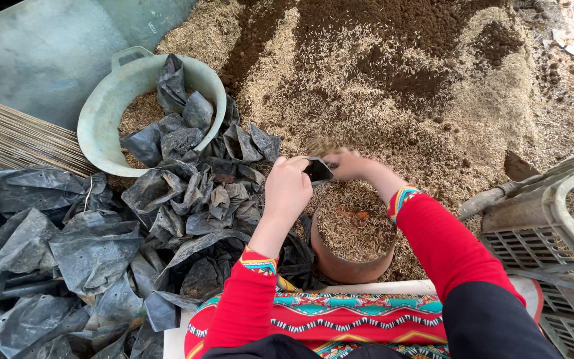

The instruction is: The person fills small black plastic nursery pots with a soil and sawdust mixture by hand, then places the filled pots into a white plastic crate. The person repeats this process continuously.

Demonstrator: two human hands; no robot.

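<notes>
Patterned cloth [360, 319] and red sleeves closest to the lens, spread over the lap. Beyond, broad heap of husk and dark soil mix [393, 73] covering the ground, kept within arm's reach for scooping. Left of it, pile of crumpled black plastic bags [101, 246], spilling out of pale green basin [111, 100], handy for picking up 1 at a time. Grey crate [539, 226] at right. Brown pot [353, 239] brimful of husk, set just ahead of the knees. Left hand [287, 189] closed, pinching small black bag [317, 171] open above the pot; right hand [348, 164] cupped shut over husk at bag's mouth, spill falling into pot.
</notes>
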